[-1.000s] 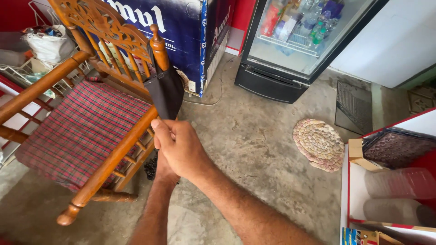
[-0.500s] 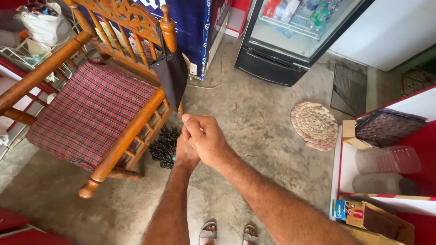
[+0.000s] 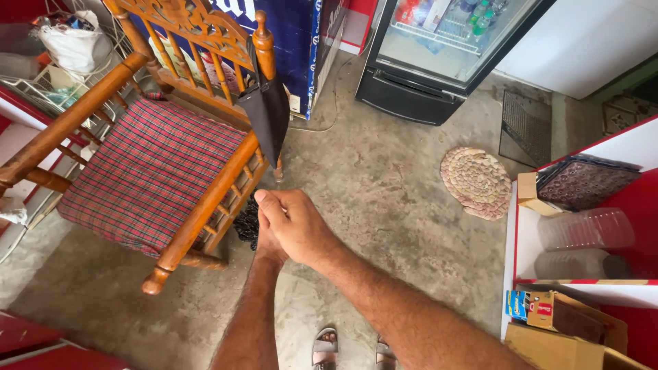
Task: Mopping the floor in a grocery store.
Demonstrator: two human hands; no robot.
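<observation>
My right hand (image 3: 299, 229) lies folded over my left hand (image 3: 264, 245) in front of me, above the concrete floor. Most of the left hand is hidden under it, and I see nothing held between them. They hover just right of the front arm of a wooden chair (image 3: 205, 205) with a red plaid cushion (image 3: 151, 178). A black bag (image 3: 269, 116) hangs from the chair's back post, apart from my hands. A dark lacy thing (image 3: 247, 223) lies on the floor under the chair's edge, beside my left hand.
A glass-door fridge (image 3: 425, 62) and a blue chest (image 3: 301, 41) stand at the back. A round woven mat (image 3: 476, 181) lies on the floor. A red-and-white shelf (image 3: 521, 233) with cardboard boxes (image 3: 555, 315) stands to the right. My sandalled feet (image 3: 325, 346) show below.
My joined hands have drawn back from the hanging black bag and the chair arm toward my body. The view has tilted down, showing my feet.
</observation>
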